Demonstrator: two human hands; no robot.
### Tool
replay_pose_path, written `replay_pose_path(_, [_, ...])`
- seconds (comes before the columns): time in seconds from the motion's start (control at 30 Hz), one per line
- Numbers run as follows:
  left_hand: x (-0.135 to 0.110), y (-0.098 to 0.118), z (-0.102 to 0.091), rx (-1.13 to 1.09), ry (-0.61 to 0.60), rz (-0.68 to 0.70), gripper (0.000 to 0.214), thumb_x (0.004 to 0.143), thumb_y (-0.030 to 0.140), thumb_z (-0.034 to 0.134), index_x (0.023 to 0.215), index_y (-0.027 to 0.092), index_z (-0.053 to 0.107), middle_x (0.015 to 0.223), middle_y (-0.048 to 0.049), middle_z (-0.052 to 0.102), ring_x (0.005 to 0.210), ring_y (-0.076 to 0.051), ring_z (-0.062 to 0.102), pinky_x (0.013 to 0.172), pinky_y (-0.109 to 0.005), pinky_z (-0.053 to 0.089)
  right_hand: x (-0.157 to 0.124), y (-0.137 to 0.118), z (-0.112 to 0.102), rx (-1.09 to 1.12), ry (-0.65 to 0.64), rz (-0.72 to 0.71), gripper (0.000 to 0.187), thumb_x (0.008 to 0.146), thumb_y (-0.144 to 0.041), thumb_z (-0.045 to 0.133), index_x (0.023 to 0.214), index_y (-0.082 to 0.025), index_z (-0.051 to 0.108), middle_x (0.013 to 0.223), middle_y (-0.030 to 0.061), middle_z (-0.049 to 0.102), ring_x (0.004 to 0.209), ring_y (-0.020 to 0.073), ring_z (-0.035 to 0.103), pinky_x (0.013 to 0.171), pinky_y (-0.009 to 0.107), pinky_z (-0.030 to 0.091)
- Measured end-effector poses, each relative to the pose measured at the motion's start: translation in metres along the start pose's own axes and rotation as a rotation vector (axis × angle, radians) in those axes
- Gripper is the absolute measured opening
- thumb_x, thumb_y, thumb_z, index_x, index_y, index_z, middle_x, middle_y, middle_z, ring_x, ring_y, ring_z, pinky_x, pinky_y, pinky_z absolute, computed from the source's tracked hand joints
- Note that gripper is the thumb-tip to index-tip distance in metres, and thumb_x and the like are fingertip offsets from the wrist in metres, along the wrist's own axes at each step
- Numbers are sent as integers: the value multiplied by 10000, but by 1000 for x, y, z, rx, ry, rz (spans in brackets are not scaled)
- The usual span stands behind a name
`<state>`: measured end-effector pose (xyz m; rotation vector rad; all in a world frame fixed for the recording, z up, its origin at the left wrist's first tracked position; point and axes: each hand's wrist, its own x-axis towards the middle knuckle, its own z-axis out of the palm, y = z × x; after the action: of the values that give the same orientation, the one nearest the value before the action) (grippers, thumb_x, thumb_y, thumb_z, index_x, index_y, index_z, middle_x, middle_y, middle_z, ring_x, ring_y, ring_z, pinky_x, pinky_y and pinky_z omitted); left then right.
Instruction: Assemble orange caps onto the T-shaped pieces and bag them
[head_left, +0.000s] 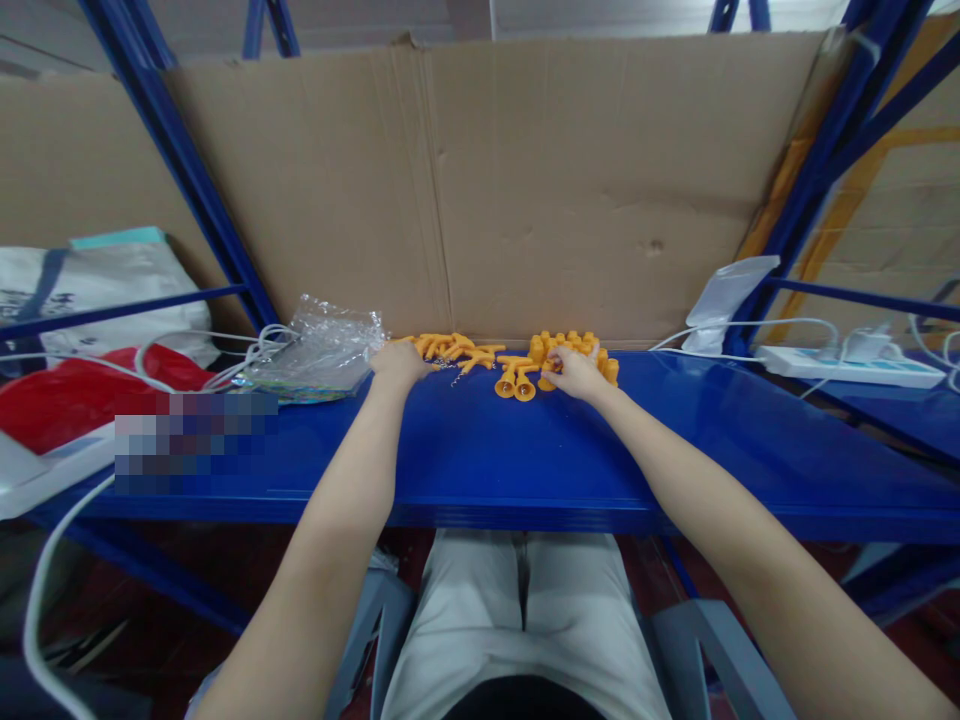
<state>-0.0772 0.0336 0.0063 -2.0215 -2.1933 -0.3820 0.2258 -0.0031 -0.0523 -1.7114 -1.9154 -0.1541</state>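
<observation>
My left hand [399, 364] reaches to the left end of a loose heap of orange-yellow plastic handles [459, 350], some with thin metal corkscrew spirals. Its back faces me and hides most of the fingers, so I cannot see whether they hold a handle. To the right, my right hand [579, 374] has its fingers curled round an orange-yellow bell-shaped piece at the front of a packed group of similar pieces [574, 340]. Between the hands, two bell-shaped pieces [514, 386] lie with their round open ends toward me, joined to handles.
A blue shelf [510, 460] carries everything, backed by a cardboard sheet [570, 180]. Clear plastic bags [322, 350], white cables and a red item [90, 395] lie left. A white power strip [851, 365] lies right, near a blue upright [810, 190].
</observation>
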Motion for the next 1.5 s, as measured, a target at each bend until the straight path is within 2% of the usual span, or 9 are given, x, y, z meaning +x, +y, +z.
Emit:
replay_pose_path(0.13, [-16, 12, -15, 5, 41, -88, 666, 754, 584, 714, 1221, 110, 685, 1242, -253, 667, 1193, -383, 627, 963, -427, 529, 0, -2, -3, 18, 51, -19, 318, 849, -316, 567, 1147, -228, 632, 1101, 119, 740, 1134, 362, 646, 1111, 772, 84])
replay_pose_path(0.27, [-28, 17, -23, -27, 133, -65, 533, 812, 482, 693, 1186, 102, 692, 1224, -238, 644, 1138, -355, 652, 935, -418, 544, -1, -6, -7, 40, 111, -21, 339, 838, -307, 555, 1157, -211, 620, 1131, 140, 729, 1117, 364, 647, 1114, 735, 146])
replay_pose_path(0.4, [-33, 18, -26, -70, 200, -28, 404, 805, 295, 682, 1165, 111, 690, 1293, -214, 575, 1082, -343, 667, 919, -422, 556, 0, -7, -8, 55, 141, -27, 319, 827, -296, 553, 1125, -203, 616, 1159, 148, 723, 1086, 347, 656, 1114, 655, 237])
replay_pose_path(0.57, [-32, 19, -23, -94, 239, 20, 356, 801, 134, 562, 1137, 105, 675, 1345, -187, 508, 1027, -288, 654, 911, -381, 531, 0, -8, -9, 59, 133, -43, 307, 817, -285, 557, 1108, -206, 611, 1199, 149, 712, 1126, 346, 637, 1103, 604, 291])
replay_pose_path(0.77, [-24, 20, -15, -137, 255, 31, 374, 855, 102, 482, 1194, 121, 640, 1375, -184, 486, 1047, -284, 650, 951, -369, 492, -1, -10, -11, 54, 135, -33, 305, 837, -288, 538, 1128, -224, 603, 1233, 139, 701, 1169, 345, 616, 1095, 575, 328])
replay_pose_path(0.93, [-13, 14, -6, -136, 162, 21, 397, 859, 81, 458, 1216, 86, 632, 1306, -229, 580, 1134, -305, 629, 992, -378, 488, -1, -10, -10, 71, 138, -45, 286, 835, -288, 533, 1110, -240, 592, 1231, 127, 703, 1171, 354, 611, 1099, 605, 312])
replay_pose_path(1.13, [-6, 9, 3, -91, 83, 97, 409, 840, 134, 531, 1232, 84, 633, 1194, -206, 686, 1169, -315, 619, 985, -370, 488, -2, -11, -10, 49, 129, -37, 323, 824, -287, 539, 1137, -220, 586, 1238, 136, 696, 1154, 343, 622, 1130, 612, 247])
replay_pose_path(1.37, [-8, 10, -3, -141, 166, 83, 339, 889, 112, 454, 1133, 121, 689, 1240, -168, 660, 1170, -260, 613, 1001, -315, 474, -2, -10, -10, 53, 129, -65, 324, 825, -284, 540, 1140, -220, 583, 1231, 142, 696, 1149, 350, 624, 1118, 633, 246])
replay_pose_path(1.5, [-13, 10, -8, -178, 224, 35, 373, 884, 73, 401, 1137, 122, 671, 1317, -179, 596, 1134, -266, 630, 969, -339, 500, -2, -10, -10, 56, 134, -72, 318, 830, -300, 537, 1138, -236, 585, 1220, 136, 698, 1147, 353, 621, 1115, 642, 246])
